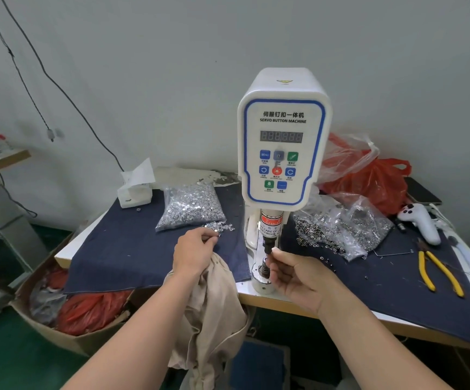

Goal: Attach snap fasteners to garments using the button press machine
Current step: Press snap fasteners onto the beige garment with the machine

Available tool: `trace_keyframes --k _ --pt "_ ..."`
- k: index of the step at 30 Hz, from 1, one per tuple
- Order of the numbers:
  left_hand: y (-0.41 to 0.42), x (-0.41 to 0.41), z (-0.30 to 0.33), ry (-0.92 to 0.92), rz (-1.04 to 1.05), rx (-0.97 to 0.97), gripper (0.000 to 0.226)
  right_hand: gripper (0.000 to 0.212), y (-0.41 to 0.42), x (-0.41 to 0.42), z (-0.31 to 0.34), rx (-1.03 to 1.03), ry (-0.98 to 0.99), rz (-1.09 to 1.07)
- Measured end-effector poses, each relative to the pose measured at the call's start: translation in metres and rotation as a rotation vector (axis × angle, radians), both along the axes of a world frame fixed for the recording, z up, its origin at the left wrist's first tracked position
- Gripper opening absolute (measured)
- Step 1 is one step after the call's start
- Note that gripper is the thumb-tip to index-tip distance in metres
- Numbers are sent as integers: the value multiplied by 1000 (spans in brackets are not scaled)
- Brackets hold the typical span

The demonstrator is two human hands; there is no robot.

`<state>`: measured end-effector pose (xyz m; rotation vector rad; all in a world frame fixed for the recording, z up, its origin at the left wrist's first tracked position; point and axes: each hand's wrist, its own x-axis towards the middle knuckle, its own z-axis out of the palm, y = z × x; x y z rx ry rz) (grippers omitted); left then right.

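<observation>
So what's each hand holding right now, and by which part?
Left hand pinches a small snap piece from the loose pile, beige garment draped beneath. Right hand fingers sit at the press die; any piece there can't be told.

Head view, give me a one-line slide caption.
Right hand fingers at the button machine die; left hand picks snaps, holding beige garment.

The press (283, 136) has a glossy white plastic shell. Matt navy cloth (132, 243) covers the table. Shiny metal snaps fill a clear plastic bag (190, 205). The garment (214, 313) is soft beige cloth.
</observation>
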<state>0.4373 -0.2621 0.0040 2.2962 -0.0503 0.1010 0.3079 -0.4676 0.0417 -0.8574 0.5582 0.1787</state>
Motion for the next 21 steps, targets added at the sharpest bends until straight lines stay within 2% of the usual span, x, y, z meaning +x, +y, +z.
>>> trace_keyframes --k 3,9,17,21 --pt "4 -5 5 -13 -20 -67 14 33 1 0 1 -12 -16 9" --pt "7 -23 18 -29 -190 -202 15 16 3 0 3 -21 0 -4" --pt "-16 -61 30 -7 -298 -279 7 14 1 -3 -1 54 -29 21" --pt "-30 -70 28 29 -333 -292 5 27 -19 -5 -5 -162 -85 38"
